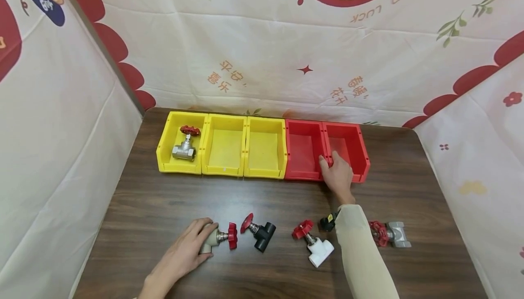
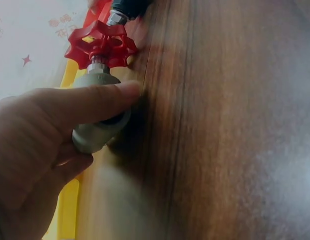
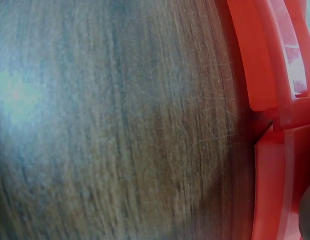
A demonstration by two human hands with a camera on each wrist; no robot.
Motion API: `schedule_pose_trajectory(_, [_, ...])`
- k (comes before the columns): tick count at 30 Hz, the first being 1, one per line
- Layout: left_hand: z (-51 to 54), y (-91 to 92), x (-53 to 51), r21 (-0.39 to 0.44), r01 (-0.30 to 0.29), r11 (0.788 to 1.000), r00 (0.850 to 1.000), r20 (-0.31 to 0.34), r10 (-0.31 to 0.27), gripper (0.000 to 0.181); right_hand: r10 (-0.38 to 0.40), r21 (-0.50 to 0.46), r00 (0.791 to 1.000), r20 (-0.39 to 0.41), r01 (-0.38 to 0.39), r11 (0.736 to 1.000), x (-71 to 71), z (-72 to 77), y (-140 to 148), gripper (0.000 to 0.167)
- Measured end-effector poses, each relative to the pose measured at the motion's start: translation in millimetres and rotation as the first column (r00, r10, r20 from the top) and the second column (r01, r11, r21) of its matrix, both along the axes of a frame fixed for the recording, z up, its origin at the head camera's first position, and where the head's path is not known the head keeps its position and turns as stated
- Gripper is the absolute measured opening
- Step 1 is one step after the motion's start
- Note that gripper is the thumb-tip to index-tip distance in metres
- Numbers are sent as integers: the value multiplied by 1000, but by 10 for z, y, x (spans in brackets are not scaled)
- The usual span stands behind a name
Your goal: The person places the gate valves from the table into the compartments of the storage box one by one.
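My left hand (image 1: 192, 244) grips a grey-green valve (image 2: 95, 135) with a red handwheel (image 2: 101, 45) by its body, at the table's front left. In the left wrist view the thumb lies across the body. Over at the red bins, my right hand (image 1: 339, 176) straddles the adjoining walls between the left red bin (image 1: 303, 174) and the right red bin (image 1: 360, 171), thumb on one side and fingers on the other. Only a sliver of a finger shows in the right wrist view. Just right of the left hand lies a black valve (image 1: 264, 235) with a red handwheel.
A white valve (image 1: 320, 251) and a metal valve (image 1: 398, 234) lie on the table (image 1: 163, 199); the right sleeve partly covers a black piece (image 1: 327, 223). Several yellow bins (image 1: 223, 170) adjoin the red ones. The leftmost holds a metal valve (image 1: 184, 151). Printed cloth (image 1: 262, 39) surrounds the table.
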State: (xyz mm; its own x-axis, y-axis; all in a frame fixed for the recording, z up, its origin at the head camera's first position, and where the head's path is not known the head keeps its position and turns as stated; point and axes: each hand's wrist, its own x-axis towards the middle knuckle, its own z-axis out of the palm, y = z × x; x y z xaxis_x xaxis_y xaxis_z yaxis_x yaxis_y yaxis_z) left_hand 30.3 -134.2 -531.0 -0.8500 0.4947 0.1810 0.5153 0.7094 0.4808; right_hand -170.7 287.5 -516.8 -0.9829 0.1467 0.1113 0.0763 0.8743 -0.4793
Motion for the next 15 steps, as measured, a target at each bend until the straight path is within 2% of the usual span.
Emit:
schedule_pose_trajectory(3, [-65, -33, -35, 68, 26, 997, 1000, -8, -26, 72, -3, -7, 1000, 5, 3, 1000, 0, 7, 3, 35])
schedule_pose_trajectory(8, [-178, -97, -90, 205, 49, 977, 999, 5, -51, 78, -5, -7, 1000, 13, 5, 1000, 6, 23, -6, 35])
schedule_pose_trajectory(12, [-223, -130, -97, 246, 18, 969, 996, 85, -40, 82, -5, -10, 1000, 5, 5, 1000, 15, 29, -9, 34])
schedule_pose_trajectory(15, [-225, -144, -98, 266, -23, 964, 985, 171, -24, 85, -2, -12, 1000, -6, 2, 1000, 21, 15, 1, 34])
